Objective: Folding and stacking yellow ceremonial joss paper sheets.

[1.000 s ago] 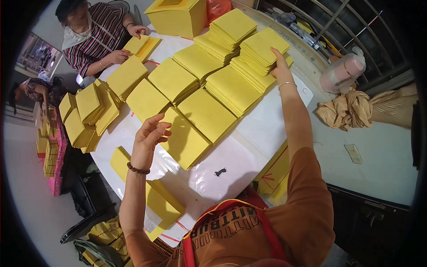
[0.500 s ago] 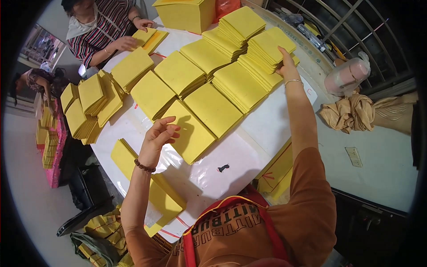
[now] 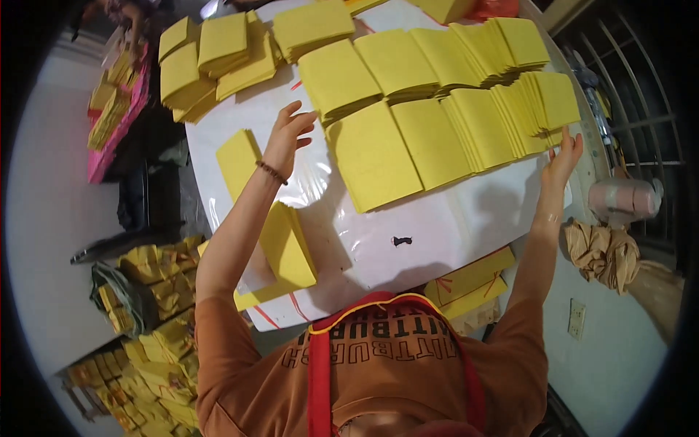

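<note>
I logged the near zone first. A folded yellow piece (image 3: 293, 251) lay at the near left of the white counter (image 3: 451, 226), probably kept apart so that it did not mix with the rows. Right hand (image 3: 562, 162): grip apart, fingertips at the near edge of the end stack (image 3: 561, 100), on the right of the front row (image 3: 373, 156). I could not confirm contact; the placement suggested support of that edge. Left hand (image 3: 290, 142): I had it raised over the counter, grip also apart, holding nothing, just left of the rows, presumably to avoid disturbing the panels.

The yellow stacks lay on the counter in 2 adjoining rows, apparently butted together to keep their edges even. Surfaces were matte, plain and flat. Toward the left, I noted broad panels with layered edges; toward the right, layers overlapped in narrow, fanned strips. The back row (image 3: 397, 62) ran behind. At the far left, I recorded a cluster (image 3: 222, 44), less evenly set.
</note>
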